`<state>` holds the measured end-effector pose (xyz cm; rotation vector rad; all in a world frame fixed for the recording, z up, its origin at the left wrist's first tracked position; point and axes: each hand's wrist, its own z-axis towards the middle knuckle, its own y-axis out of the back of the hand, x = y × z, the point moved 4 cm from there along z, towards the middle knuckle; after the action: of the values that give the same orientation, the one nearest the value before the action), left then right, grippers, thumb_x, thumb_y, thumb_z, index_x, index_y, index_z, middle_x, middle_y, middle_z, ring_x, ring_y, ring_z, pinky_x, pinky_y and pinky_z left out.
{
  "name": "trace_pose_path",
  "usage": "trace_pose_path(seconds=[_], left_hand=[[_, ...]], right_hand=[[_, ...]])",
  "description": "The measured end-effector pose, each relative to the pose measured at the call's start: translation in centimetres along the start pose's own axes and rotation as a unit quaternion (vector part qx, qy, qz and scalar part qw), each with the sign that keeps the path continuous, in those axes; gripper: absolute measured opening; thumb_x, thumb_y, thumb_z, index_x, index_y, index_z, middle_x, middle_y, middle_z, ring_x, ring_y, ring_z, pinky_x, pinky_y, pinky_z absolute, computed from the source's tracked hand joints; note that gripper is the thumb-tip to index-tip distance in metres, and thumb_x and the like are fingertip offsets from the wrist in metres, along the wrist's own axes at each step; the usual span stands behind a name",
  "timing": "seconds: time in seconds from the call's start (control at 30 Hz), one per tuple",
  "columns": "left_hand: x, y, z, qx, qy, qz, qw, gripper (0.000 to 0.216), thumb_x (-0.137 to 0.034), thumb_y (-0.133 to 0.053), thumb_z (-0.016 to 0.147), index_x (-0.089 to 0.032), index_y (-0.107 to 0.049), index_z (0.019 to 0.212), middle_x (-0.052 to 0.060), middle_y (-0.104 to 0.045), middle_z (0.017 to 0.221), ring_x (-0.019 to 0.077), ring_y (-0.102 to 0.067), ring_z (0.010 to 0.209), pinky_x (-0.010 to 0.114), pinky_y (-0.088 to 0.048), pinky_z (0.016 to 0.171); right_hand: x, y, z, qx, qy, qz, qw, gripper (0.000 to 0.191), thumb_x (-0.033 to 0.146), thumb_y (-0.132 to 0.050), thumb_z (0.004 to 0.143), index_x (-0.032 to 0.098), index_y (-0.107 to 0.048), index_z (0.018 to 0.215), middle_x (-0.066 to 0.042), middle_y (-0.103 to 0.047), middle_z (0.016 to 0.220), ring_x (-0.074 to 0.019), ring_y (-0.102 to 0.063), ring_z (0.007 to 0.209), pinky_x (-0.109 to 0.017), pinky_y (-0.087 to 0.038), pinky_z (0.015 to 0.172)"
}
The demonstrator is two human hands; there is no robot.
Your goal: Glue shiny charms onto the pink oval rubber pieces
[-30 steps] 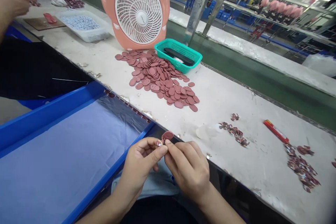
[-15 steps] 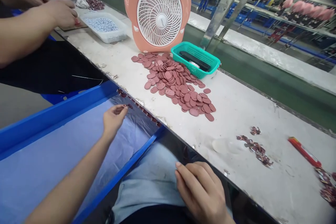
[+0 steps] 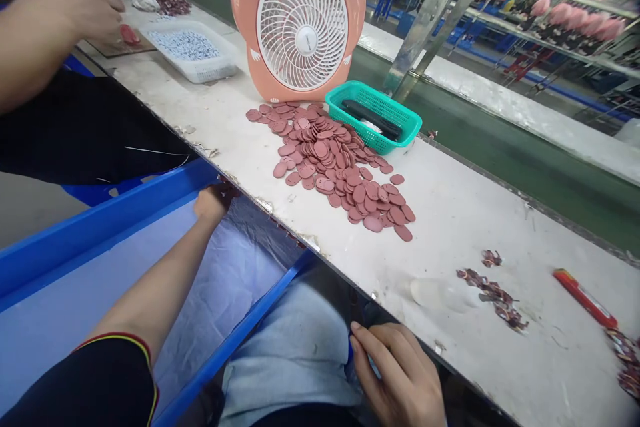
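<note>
My left hand (image 3: 211,204) reaches into the far end of a blue tray (image 3: 270,300), beneath the table's edge. Its fingers are hidden there, so what they hold cannot be seen. Small dark red pieces (image 3: 290,235) sit in a row along that end, partly covered by the edge. Above my lap, beside the table, my right hand (image 3: 400,373) is open with nothing in it, its fingers loosely bent. On the white table (image 3: 350,260) lies a heap of flat reddish-brown oval pieces (image 3: 325,153), several with small holes.
A pink fan (image 3: 306,40) stands behind the heap, next to a green basket (image 3: 375,113) holding a black object. Dark red scraps (image 3: 495,293) and a red tool (image 3: 585,297) lie to the right. A co-worker's hand (image 3: 85,3) is near a white tray (image 3: 193,50).
My left hand, earlier pinching a small dark red piece over the tray, has moved forward under the table's edge. My right hand has barely moved. The view has shifted slightly.
</note>
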<state>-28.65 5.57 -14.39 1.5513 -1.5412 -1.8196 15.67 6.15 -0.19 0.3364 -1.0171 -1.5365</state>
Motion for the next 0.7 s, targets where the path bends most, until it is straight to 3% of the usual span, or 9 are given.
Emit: trace_pose_path(seconds=[0.27, 0.37, 0.47, 0.53, 0.6, 0.67, 0.7], left_hand=[[-0.1, -0.5, 1.0, -0.003, 0.012, 0.006, 1.0, 0.036, -0.035, -0.065, 0.095, -0.017, -0.062, 0.126, 0.01, -0.065, 0.128, 0.0277, -0.066, 0.107, 0.049, -0.057, 0.089], [0.1, -0.1, 0.6, -0.039, 0.004, -0.01, 0.999, 0.035, -0.035, -0.065, 0.095, -0.017, -0.063, 0.124, 0.01, -0.066, 0.124, 0.0267, -0.067, 0.104, 0.048, -0.058, 0.086], [0.0, 0.9, -0.8, -0.117, -0.026, -0.04, 0.992, 0.032, -0.036, -0.066, 0.094, -0.017, -0.065, 0.119, 0.009, -0.068, 0.119, 0.025, -0.068, 0.099, 0.046, -0.058, 0.085], [-0.6, 2.0, -2.9, -0.202, -0.064, -0.074, 0.974, 0.032, -0.035, -0.064, 0.095, -0.017, -0.063, 0.121, 0.01, -0.066, 0.121, 0.0253, -0.067, 0.101, 0.046, -0.058, 0.084], [-1.8, 3.0, -6.2, -0.297, -0.121, -0.116, 0.94, 0.038, -0.033, -0.057, 0.097, -0.014, -0.056, 0.13, 0.016, -0.058, 0.131, 0.029, -0.061, 0.113, 0.045, -0.057, 0.085], [-3.9, 3.6, -10.1, -0.362, -0.197, -0.15, 0.899, 0.051, -0.036, -0.054, 0.094, -0.008, -0.05, 0.135, 0.024, -0.045, 0.14, 0.0341, -0.048, 0.13, 0.046, -0.055, 0.088], [-5.3, 3.7, -12.1, -0.371, -0.24, -0.159, 0.883, 0.052, -0.039, -0.056, 0.091, -0.009, -0.053, 0.134, 0.024, -0.046, 0.138, 0.035, -0.046, 0.131, 0.047, -0.053, 0.092]], right_hand=[[-0.3, -0.3, -0.1, 0.0, -0.011, -0.007, 1.0, 0.014, 0.0, -0.064, 0.09, 0.007, -0.069, 0.101, -0.008, -0.064, 0.074, -0.0166, -0.06, 0.068, -0.029, -0.053, 0.06], [-0.4, 0.2, -0.2, -0.007, -0.017, -0.011, 1.0, 0.013, 0.001, -0.064, 0.09, 0.007, -0.069, 0.101, -0.007, -0.064, 0.075, -0.0159, -0.059, 0.068, -0.029, -0.053, 0.061], [-0.6, 1.4, -0.6, -0.029, -0.021, -0.019, 0.999, 0.017, -0.001, -0.066, 0.088, 0.007, -0.07, 0.103, -0.007, -0.064, 0.077, -0.0158, -0.06, 0.07, -0.029, -0.053, 0.063], [-1.0, 2.8, -1.3, -0.095, -0.029, -0.041, 0.994, 0.024, -0.005, -0.069, 0.083, 0.008, -0.071, 0.102, -0.006, -0.065, 0.08, -0.0154, -0.061, 0.071, -0.029, -0.052, 0.064], [-2.0, 4.4, -2.4, -0.203, -0.067, -0.069, 0.974, 0.034, -0.007, -0.072, 0.079, 0.014, -0.072, 0.106, -0.004, -0.065, 0.084, -0.0159, -0.061, 0.073, -0.03, -0.05, 0.066], [-3.3, 5.6, -3.6, -0.292, -0.127, -0.084, 0.944, 0.047, 0.001, -0.076, 0.079, 0.019, -0.067, 0.121, -0.005, -0.062, 0.094, -0.0191, -0.061, 0.079, -0.034, -0.05, 0.072], [-4.1, 5.9, -4.0, -0.307, -0.171, -0.081, 0.933, 0.054, 0.009, -0.078, 0.08, 0.02, -0.06, 0.13, -0.008, -0.061, 0.103, -0.0217, -0.061, 0.086, -0.037, -0.051, 0.076]])
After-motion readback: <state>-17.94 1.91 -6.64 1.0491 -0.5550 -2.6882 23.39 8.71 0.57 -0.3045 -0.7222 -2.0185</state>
